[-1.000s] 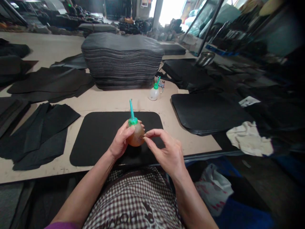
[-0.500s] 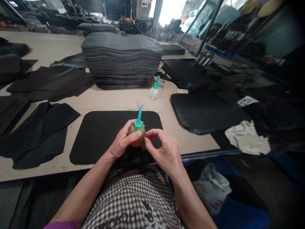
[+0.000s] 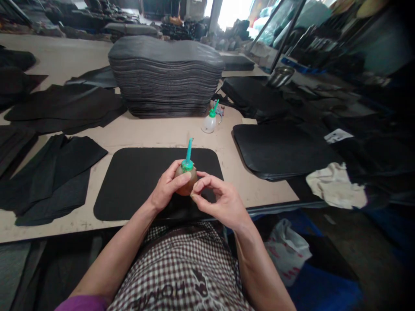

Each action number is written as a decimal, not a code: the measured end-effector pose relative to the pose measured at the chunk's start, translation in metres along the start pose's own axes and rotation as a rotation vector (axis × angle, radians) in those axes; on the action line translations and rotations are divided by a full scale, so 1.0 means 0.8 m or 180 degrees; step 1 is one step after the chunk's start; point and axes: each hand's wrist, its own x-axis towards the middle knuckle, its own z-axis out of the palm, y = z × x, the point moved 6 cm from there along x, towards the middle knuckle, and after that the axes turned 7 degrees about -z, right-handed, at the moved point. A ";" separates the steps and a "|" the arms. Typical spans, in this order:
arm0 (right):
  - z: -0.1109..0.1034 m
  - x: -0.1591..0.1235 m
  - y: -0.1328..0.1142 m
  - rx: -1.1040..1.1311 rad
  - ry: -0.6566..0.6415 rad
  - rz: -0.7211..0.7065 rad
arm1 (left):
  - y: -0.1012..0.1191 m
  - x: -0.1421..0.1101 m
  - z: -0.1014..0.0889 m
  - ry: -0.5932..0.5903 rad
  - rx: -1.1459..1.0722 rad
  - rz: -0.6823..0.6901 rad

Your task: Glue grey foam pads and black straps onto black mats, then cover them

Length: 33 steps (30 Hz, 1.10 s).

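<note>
My left hand is wrapped round a small round amber squeeze bottle with a green cap and a long green nozzle pointing up. My right hand is beside it on the right, thumb and forefinger pinched together against the bottle's lower side; what they pinch is too small to make out. Both hands hover over the near edge of a black rounded mat lying flat on the tan table.
A tall stack of dark sheets stands behind the mat. A second, pale bottle with a green nozzle sits near it. More black mats lie right, black fabric pieces left, a crumpled cloth at the right edge.
The bottle's nozzle has tilted from leaning left to slightly right. My right hand has drawn closer and curled its fingers against the bottle. The view has shifted slightly.
</note>
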 end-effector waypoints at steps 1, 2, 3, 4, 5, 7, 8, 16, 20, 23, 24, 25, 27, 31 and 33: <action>-0.002 0.000 0.000 0.0044 0.0026 -0.0023 | 0.000 0.000 -0.001 0.0020 -0.0084 0.0005; -0.005 -0.001 0.000 0.0052 0.0084 -0.0051 | 0.000 0.001 -0.001 0.0017 -0.0210 0.0000; -0.010 -0.001 0.001 0.0019 0.0164 -0.0079 | -0.001 0.000 -0.001 -0.0006 -0.0359 -0.0023; -0.016 -0.002 0.003 -0.0046 0.0251 -0.0089 | -0.002 0.000 -0.001 -0.0035 -0.0513 -0.0056; -0.022 -0.003 0.005 -0.0136 0.0338 -0.0086 | -0.002 -0.001 0.000 -0.0061 -0.0656 -0.0096; -0.031 -0.006 0.007 -0.0316 0.0467 -0.0028 | -0.004 -0.003 0.002 -0.0073 -0.0886 -0.0187; -0.033 -0.007 0.007 -0.0370 0.0508 0.0010 | -0.005 -0.003 0.002 -0.0065 -0.0978 -0.0227; -0.003 -0.007 -0.014 -0.0674 0.0463 -0.0353 | -0.002 -0.005 0.005 0.0005 -0.1064 -0.0231; 0.009 -0.009 -0.020 -0.0977 0.0685 -0.0541 | 0.002 -0.007 0.005 0.0160 -0.0843 -0.0099; 0.014 -0.012 -0.024 -0.1118 0.0760 -0.0614 | 0.004 -0.008 0.005 0.0217 -0.0702 -0.0002; 0.014 -0.012 -0.025 -0.1130 0.0780 -0.0621 | 0.005 -0.009 0.005 0.0217 -0.0661 0.0028; 0.014 -0.013 -0.027 -0.1123 0.0798 -0.0618 | 0.005 -0.009 0.005 0.0217 -0.0620 0.0059; 0.013 -0.014 -0.027 -0.1085 0.0849 -0.0581 | 0.005 -0.009 0.005 0.0215 -0.0530 0.0107; 0.010 -0.016 -0.022 -0.1015 0.0873 -0.0412 | 0.002 -0.010 0.005 0.0185 -0.0404 0.0148; 0.010 -0.018 -0.017 -0.1003 0.0825 -0.0337 | 0.000 -0.010 0.006 0.0170 -0.0376 0.0133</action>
